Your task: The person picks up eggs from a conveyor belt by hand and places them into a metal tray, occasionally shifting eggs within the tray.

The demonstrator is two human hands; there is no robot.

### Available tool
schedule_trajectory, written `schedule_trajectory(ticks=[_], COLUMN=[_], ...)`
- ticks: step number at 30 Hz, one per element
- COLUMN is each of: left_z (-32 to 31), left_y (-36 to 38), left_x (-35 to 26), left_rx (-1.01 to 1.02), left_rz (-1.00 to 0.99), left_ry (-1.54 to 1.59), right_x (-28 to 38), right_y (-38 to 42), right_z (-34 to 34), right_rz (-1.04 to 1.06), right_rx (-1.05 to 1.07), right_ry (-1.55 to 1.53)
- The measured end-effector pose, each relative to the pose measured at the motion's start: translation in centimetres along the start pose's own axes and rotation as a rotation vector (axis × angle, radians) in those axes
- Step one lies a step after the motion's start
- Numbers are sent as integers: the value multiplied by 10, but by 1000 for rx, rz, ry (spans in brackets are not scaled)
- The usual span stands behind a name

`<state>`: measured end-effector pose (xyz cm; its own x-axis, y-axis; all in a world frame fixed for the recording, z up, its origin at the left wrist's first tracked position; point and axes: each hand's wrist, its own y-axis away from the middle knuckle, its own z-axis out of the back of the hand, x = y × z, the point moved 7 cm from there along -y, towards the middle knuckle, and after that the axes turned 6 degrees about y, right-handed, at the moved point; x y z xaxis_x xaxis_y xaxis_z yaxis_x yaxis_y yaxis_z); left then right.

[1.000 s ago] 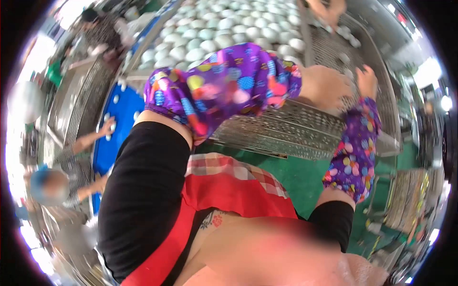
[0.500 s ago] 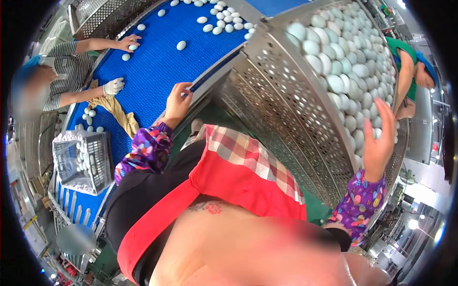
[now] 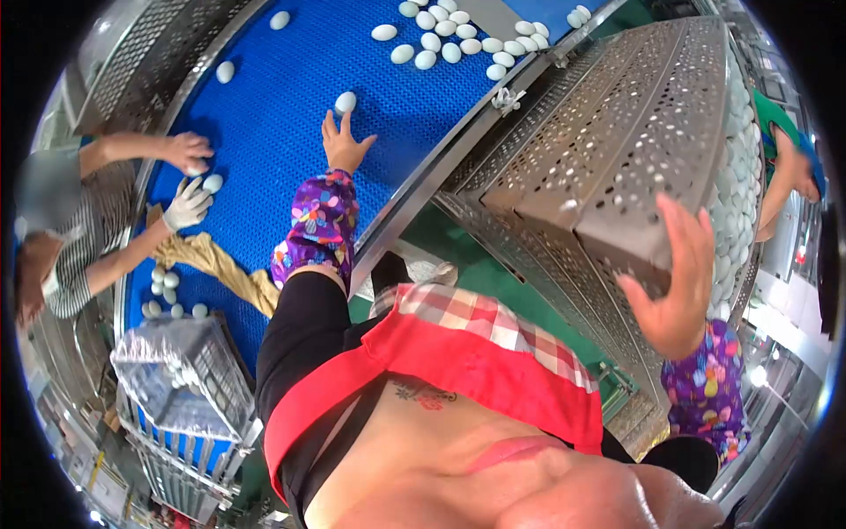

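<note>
Over the blue mesh belt (image 3: 291,159), my left hand (image 3: 346,148) reaches out with its fingers spread, fingertips right at a single pale egg (image 3: 345,102). My right hand (image 3: 677,286) is open too, thumb and fingers wide apart, in front of the corner of a perforated metal bin (image 3: 608,115). Nothing shows in its grasp. Pale eggs (image 3: 728,203) fill the far side of that bin, mostly hidden behind its metal wall. Both my forearms wear purple patterned sleeves.
Across the belt a person's gloved hand (image 3: 189,204) and bare hand (image 3: 189,153) handle eggs. A tan cloth (image 3: 216,263) and a plastic-lined crate (image 3: 225,375) lie nearer. Several eggs (image 3: 432,41) cluster at the belt's far end. Another person's arm (image 3: 777,181) shows beyond the bin.
My left hand has moved from the belt's edge out over the belt to the egg and opened. My view has turned left; my right hand now overlaps the bin wall.
</note>
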<state>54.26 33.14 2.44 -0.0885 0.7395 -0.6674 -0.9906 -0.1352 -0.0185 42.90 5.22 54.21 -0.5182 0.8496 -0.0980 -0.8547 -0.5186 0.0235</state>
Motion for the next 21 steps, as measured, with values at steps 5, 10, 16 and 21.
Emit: schedule_trajectory(ticks=[5,10,16,21], left_z=[-46,-75,-123,-145], left_y=[-97,-155,-209,-207], left_x=[-27,-96,-129,-148], left_rx=[-46,4,263,455], left_rz=[-182,-410,-573,-591], left_ry=[21,-200,-361,-344], right_x=[-7,-11,-22,-27], right_y=[1,3,9,14], right_z=[-15,-20,-28,-31], right_rz=[-15,-54,-119,-105], right_rx=[59,172,147,-3], right_ry=[-14,-48,-79,-63])
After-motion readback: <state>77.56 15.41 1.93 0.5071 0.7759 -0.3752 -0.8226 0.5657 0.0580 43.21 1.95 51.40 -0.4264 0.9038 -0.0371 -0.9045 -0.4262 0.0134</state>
